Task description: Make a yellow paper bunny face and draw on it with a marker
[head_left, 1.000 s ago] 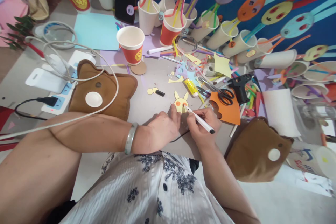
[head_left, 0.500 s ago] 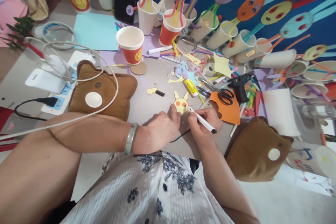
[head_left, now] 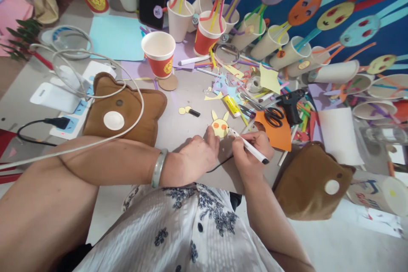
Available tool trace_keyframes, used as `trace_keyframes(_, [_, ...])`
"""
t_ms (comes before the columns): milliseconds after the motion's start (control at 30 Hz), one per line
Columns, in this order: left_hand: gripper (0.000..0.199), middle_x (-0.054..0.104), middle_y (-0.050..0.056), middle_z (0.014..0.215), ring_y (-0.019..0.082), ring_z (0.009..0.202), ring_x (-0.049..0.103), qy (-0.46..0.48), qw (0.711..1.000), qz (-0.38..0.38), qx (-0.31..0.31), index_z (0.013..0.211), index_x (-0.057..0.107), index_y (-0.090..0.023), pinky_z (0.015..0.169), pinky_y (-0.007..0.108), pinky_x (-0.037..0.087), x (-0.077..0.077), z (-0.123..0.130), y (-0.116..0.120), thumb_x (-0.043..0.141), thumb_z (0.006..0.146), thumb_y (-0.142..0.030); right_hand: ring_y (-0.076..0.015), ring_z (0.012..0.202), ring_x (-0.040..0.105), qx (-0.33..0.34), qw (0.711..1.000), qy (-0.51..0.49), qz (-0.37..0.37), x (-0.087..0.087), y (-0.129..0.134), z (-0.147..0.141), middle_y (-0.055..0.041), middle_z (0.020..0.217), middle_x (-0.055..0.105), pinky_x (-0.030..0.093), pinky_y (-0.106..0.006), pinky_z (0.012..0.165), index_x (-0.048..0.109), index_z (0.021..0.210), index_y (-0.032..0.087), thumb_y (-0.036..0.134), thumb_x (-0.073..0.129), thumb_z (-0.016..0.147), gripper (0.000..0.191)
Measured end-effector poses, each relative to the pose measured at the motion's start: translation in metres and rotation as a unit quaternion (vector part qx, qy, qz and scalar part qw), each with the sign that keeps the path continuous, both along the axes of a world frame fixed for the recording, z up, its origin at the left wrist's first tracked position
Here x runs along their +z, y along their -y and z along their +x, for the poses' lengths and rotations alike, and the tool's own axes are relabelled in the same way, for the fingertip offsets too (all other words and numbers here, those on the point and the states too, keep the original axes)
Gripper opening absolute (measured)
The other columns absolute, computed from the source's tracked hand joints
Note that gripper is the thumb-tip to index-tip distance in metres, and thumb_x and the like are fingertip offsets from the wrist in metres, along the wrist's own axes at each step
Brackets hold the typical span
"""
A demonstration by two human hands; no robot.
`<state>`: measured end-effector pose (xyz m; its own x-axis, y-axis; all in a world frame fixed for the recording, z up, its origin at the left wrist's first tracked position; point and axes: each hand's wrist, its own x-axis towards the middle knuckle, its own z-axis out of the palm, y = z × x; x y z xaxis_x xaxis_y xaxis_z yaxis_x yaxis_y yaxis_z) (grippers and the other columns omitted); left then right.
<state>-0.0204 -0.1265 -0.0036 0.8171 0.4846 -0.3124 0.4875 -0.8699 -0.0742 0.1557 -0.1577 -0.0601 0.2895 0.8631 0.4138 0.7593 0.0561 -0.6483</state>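
Observation:
A small yellow paper rabbit face (head_left: 219, 130) with long ears and orange eyes lies on the table in front of me. Stretched fingers of my left hand (head_left: 199, 155) press on its left edge, holding nothing between them. Closed around a white marker (head_left: 255, 149) is my right hand (head_left: 251, 153); the tip points left at the face's right edge, and I cannot tell if it touches. A black marker cap (head_left: 194, 113) lies beside two small yellow paper discs (head_left: 182, 111), up and left of the face.
Beyond the face lie a glue stick (head_left: 231, 106), scissors (head_left: 273, 115), a black glue gun (head_left: 291, 104), orange paper (head_left: 277, 134) and scraps. Paper cups with straw-mounted faces line the back. Brown cushions (head_left: 127, 106) (head_left: 314, 182) flank my arms; a white cable (head_left: 142, 106) loops over the left one.
My right hand has shifted slightly right with the marker, drawing its tip toward the face's right edge. The left hand and the paper face stay put.

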Motion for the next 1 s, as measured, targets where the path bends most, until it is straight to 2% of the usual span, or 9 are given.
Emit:
trace_keyframes(167, [0.059, 0.051, 0.036, 0.152, 0.031, 0.111, 0.076, -0.005, 1.000, -0.011, 0.002, 0.156, 0.046, -0.003, 0.072, 0.034, 0.066, 0.0038, -0.0007, -0.0012, 0.038, 0.097, 0.001, -0.0182, 0.051, 0.060, 0.012, 1.000, 0.008, 0.013, -0.0033, 0.0021, 0.0016, -0.0007, 0.061, 0.064, 0.048, -0.031, 0.050, 0.056, 0.080, 0.024, 0.031, 0.064, 0.085, 0.012])
trace_keyframes(367, [0.058, 0.048, 0.033, 0.156, 0.034, 0.134, 0.064, 0.013, 1.000, -0.017, 0.007, 0.155, 0.046, -0.003, 0.078, 0.033, 0.067, -0.0009, 0.0008, -0.0006, 0.037, 0.098, 0.002, -0.0173, 0.051, 0.064, 0.069, 0.997, 0.011, 0.011, -0.0064, 0.0016, -0.0005, 0.0001, 0.063, 0.068, 0.050, -0.029, 0.049, 0.060, 0.084, 0.024, 0.033, 0.066, 0.088, 0.012])
trace_keyframes(533, [0.059, 0.045, 0.034, 0.158, 0.033, 0.131, 0.066, -0.002, 1.000, -0.023, 0.004, 0.157, 0.043, -0.002, 0.079, 0.033, 0.067, -0.0041, 0.0016, -0.0001, 0.035, 0.098, 0.002, -0.0159, 0.051, 0.064, 0.095, 0.994, 0.048, 0.009, -0.0017, -0.0018, -0.0045, 0.0012, 0.065, 0.070, 0.051, -0.028, 0.049, 0.061, 0.082, 0.024, 0.031, 0.066, 0.088, 0.010])
trace_keyframes(700, [0.061, 0.045, 0.031, 0.160, 0.033, 0.140, 0.059, -0.005, 1.000, -0.009, -0.004, 0.156, 0.045, -0.003, 0.079, 0.032, 0.067, -0.0034, 0.0013, 0.0003, 0.034, 0.096, 0.003, -0.0158, 0.051, 0.064, 0.094, 0.994, 0.049, 0.013, -0.0009, -0.0031, -0.0062, 0.0010, 0.065, 0.071, 0.049, -0.027, 0.049, 0.062, 0.081, 0.023, 0.030, 0.066, 0.086, 0.009])
trace_keyframes(1000, [0.062, 0.046, 0.031, 0.159, 0.032, 0.136, 0.062, 0.005, 1.000, -0.022, 0.005, 0.156, 0.044, -0.002, 0.080, 0.032, 0.067, -0.0030, 0.0012, -0.0004, 0.032, 0.096, 0.004, -0.0153, 0.049, 0.064, 0.089, 0.995, 0.048, 0.002, 0.0003, -0.0025, -0.0076, 0.0016, 0.062, 0.070, 0.049, -0.026, 0.050, 0.063, 0.081, 0.023, 0.029, 0.067, 0.086, 0.009])
